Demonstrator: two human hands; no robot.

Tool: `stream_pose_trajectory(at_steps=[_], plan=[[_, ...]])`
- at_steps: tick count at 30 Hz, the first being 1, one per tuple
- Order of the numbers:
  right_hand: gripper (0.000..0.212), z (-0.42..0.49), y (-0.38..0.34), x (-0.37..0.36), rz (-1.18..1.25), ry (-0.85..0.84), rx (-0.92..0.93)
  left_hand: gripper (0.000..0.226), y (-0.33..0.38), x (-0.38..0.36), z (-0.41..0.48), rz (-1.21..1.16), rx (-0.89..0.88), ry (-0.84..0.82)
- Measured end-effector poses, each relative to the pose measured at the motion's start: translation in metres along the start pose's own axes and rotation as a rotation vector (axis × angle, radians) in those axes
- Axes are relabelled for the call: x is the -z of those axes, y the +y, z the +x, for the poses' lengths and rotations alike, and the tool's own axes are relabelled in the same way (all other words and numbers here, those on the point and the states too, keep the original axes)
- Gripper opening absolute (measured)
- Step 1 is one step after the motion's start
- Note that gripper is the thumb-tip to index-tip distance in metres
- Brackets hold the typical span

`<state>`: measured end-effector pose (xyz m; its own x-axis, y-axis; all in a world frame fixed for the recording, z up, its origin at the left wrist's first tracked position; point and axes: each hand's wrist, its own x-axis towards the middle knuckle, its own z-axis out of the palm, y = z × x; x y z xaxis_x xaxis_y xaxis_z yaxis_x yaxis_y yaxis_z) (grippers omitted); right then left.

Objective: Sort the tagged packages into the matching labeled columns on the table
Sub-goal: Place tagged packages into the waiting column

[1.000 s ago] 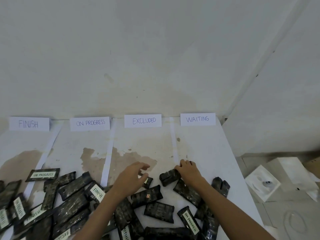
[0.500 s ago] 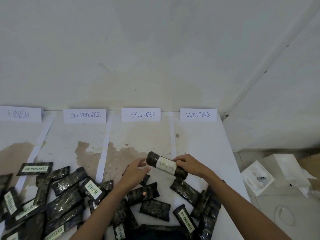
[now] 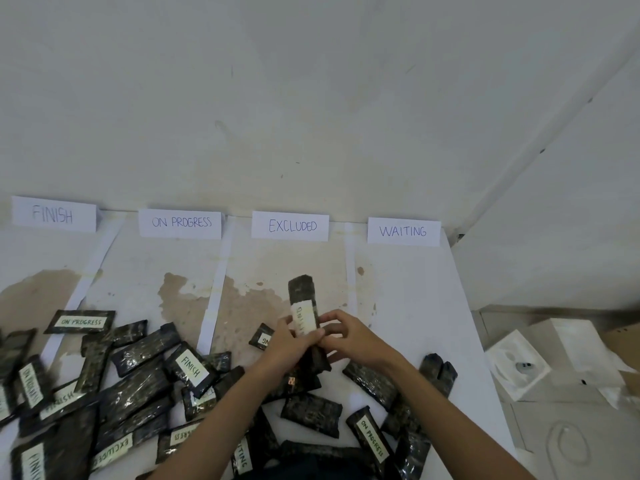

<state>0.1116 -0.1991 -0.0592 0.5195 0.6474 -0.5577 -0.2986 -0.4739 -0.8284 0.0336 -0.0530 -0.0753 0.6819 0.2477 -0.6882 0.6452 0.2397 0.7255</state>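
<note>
Both hands hold one dark package [image 3: 302, 296] upright over the EXCLUDED column; its white tag reads WAITING. My left hand [image 3: 289, 344] grips its lower part from the left, and my right hand [image 3: 349, 339] pinches it from the right. Four paper labels stand along the back edge: FINISH [image 3: 53, 214], ON PROGRESS [image 3: 180, 223], EXCLUDED [image 3: 291, 226], WAITING [image 3: 403, 232]. Several dark tagged packages [image 3: 138, 382] lie piled at the near side of the table [image 3: 408, 306]. One package tagged ON PROGRESS [image 3: 80, 321] lies across the strip between the two left columns.
White paper strips [image 3: 214, 299] divide the columns. Brown stains mark the tabletop. The table's right edge drops to a floor with white boxes [image 3: 540, 362] and a cable loop [image 3: 568, 441]. A wall rises right behind the labels.
My right hand lifted a package from the pile, my left hand joined it, and together they turned it from lying sideways to upright with the tag facing me.
</note>
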Motion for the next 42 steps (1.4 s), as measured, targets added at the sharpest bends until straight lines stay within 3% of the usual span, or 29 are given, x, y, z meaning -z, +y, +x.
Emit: stream_pose_trajectory(at_steps=[4,9,12,15,19,23,30,36,42], plan=[[0.06,0.002,-0.007,-0.004,-0.32,0.07,0.066,0.054,0.01,0.002,-0.004,0.371,-0.273,0.054],[0.093,0.002,-0.016,0.021,-0.81,0.479,0.417,0.064,0.038,0.013,0.009,0.804,-0.456,0.076],[0.092,0.006,-0.019,0.039,-1.149,0.48,0.52,0.064,0.06,0.008,0.025,1.062,-0.565,0.079],[0.08,0.015,-0.017,0.054,-1.326,0.5,0.6,0.055,0.08,-0.007,0.041,1.239,-0.677,0.038],[0.061,0.026,-0.02,0.08,-1.327,0.541,0.604,0.051,0.097,-0.034,0.065,1.394,-0.772,0.001],[0.057,0.042,-0.016,0.12,-1.27,0.583,0.488,0.058,0.105,-0.056,0.097,1.296,-0.821,0.011],[0.049,0.086,0.002,0.196,-1.145,0.583,0.185,0.062,0.116,-0.07,0.157,1.205,-0.617,0.018],[0.05,0.132,0.012,0.221,-1.084,0.545,0.136,0.065,0.112,-0.07,0.202,1.223,-0.488,-0.022],[0.053,0.149,0.027,0.23,-1.04,0.587,0.137,0.07,0.102,-0.074,0.225,1.273,-0.572,0.049]])
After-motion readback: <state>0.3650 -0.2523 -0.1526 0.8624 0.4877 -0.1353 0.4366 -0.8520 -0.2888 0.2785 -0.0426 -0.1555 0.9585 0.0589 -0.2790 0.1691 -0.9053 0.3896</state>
